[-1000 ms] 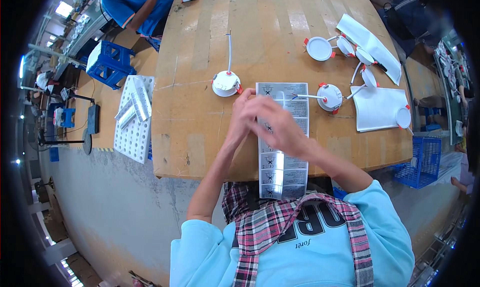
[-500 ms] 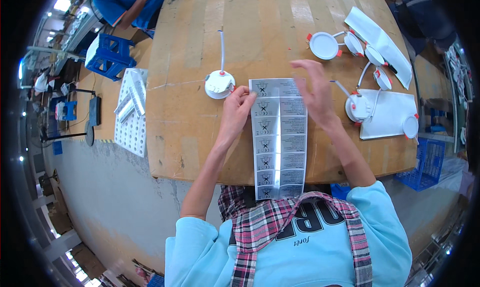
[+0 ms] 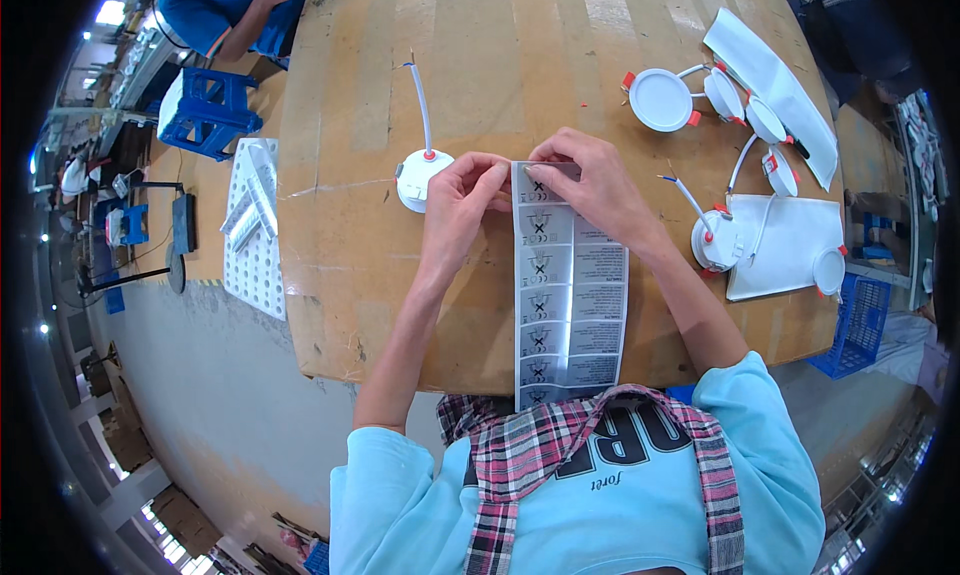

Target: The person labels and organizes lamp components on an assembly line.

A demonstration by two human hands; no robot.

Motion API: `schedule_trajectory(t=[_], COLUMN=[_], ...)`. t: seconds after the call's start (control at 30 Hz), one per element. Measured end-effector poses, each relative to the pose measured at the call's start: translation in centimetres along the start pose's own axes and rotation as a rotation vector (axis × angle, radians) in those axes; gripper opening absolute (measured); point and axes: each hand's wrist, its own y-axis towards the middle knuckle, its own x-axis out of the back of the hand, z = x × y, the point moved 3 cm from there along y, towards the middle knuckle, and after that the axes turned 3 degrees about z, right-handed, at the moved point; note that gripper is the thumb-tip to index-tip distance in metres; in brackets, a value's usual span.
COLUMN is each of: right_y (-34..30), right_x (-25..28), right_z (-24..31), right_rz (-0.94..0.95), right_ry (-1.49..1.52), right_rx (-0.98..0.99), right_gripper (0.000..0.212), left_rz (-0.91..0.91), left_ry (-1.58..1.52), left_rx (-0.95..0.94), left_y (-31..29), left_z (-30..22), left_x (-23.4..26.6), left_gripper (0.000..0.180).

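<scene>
A long silver sheet of printed labels (image 3: pixel 571 305) hangs over the table's near edge, its lower end against my apron. At its top left corner, my left hand (image 3: pixel 462 207) pinches the edge between thumb and fingers. My right hand (image 3: pixel 600 187) bends over the top of the sheet, thumb and forefinger closed on the top edge close to the left hand. Just left of my left hand lies a round white downlight (image 3: pixel 414 179), back side up, its grey cable pointing away from me. The fingertips partly hide the sheet's top corner.
On the right of the table (image 3: pixel 480 85) are several white downlights (image 3: pixel 661 101) with red clips, another downlight (image 3: pixel 716 242) with its cable, and white sheets (image 3: pixel 785 225). A perforated white board (image 3: pixel 250 265), a blue stool (image 3: pixel 209 110) and a seated person (image 3: pixel 235 15) are at left.
My right hand, raised with its fingers apart over the sheet's right side, has come left and closed on the top edge. My left hand stays at the corner; the view has shifted slightly.
</scene>
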Motion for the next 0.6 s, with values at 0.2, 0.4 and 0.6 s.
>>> schedule_trajectory(t=[0.2, 0.4, 0.6], right_y=[0.7, 0.7, 0.4], right_x=[0.6, 0.9, 0.9], right_z=[0.3, 0.6, 2.1], right_rz=[0.097, 0.161, -0.099], right_ry=[0.086, 0.209, 0.076], right_rx=[-0.045, -0.082, 0.195], right_gripper=[0.02, 0.02, 0.019], left_rz=[0.077, 0.221, 0.235], left_ry=[0.082, 0.065, 0.132], left_rx=[0.073, 0.103, 0.088], left_y=[1.1, 1.9, 1.8], left_z=[-0.9, -2.2, -3.1], left_x=[0.1, 0.8, 0.8], left_gripper=[0.019, 0.016, 0.015])
